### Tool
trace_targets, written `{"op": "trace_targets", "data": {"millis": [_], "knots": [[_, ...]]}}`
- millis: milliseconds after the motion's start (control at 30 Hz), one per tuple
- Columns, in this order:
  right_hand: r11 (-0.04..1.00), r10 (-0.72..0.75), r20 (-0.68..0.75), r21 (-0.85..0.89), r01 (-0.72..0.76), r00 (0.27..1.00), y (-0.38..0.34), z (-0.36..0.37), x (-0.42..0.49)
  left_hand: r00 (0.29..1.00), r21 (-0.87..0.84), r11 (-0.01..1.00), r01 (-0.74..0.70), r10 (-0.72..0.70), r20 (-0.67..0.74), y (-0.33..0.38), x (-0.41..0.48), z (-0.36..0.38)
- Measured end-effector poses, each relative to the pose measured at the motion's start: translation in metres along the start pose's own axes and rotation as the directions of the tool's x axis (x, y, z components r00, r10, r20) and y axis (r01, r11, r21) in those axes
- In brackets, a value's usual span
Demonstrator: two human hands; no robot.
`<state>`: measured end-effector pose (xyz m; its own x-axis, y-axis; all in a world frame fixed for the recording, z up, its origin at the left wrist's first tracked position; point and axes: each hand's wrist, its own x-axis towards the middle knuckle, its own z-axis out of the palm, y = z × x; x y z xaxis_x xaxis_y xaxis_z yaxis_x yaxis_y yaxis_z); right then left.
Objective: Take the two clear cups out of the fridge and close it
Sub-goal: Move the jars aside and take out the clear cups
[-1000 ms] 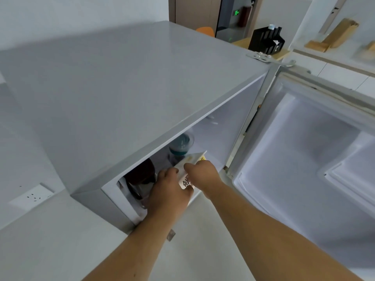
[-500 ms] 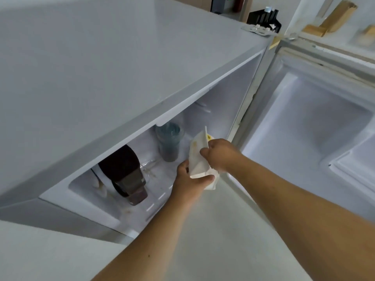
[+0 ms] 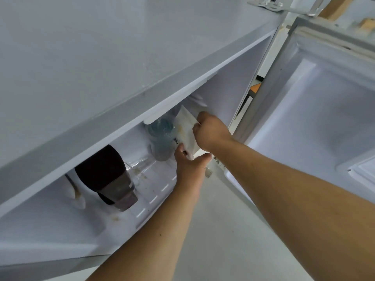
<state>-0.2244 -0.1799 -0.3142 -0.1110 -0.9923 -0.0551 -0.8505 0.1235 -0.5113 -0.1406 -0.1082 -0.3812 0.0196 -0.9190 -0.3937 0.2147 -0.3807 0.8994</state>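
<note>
The small grey fridge (image 3: 125,57) stands open, its door (image 3: 316,110) swung out to the right. Inside, a stack of clear bluish cups (image 3: 161,138) stands on the shelf near the right. A clear glass (image 3: 140,166) lies on its side left of that stack. My right hand (image 3: 213,133) and my left hand (image 3: 189,166) both grip a white paper packet (image 3: 187,130), held upright just right of the cups at the fridge opening. The right hand pinches its upper edge, the left holds its bottom.
A dark brown jug with a clear body (image 3: 109,177) stands at the left of the shelf, next to a white object (image 3: 75,191). The shelf (image 3: 154,191) has brown stains. Pale floor (image 3: 223,230) lies below the fridge. Wooden pieces (image 3: 365,25) show top right.
The view has dropped lower and closer to the fridge. Both hands moved the white packet deeper toward the right side of the shelf, beside the cups, and it now stands more upright.
</note>
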Motion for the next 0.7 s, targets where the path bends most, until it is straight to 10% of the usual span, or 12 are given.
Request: {"op": "trace_targets", "data": {"millis": [700], "knots": [[0.978, 0.050, -0.198, 0.210, -0.007, 0.979, -0.005, 0.020, 0.012, 0.993, 0.018, 0.998, 0.057, -0.055, -0.101, 0.010, 0.014, -0.011]]}}
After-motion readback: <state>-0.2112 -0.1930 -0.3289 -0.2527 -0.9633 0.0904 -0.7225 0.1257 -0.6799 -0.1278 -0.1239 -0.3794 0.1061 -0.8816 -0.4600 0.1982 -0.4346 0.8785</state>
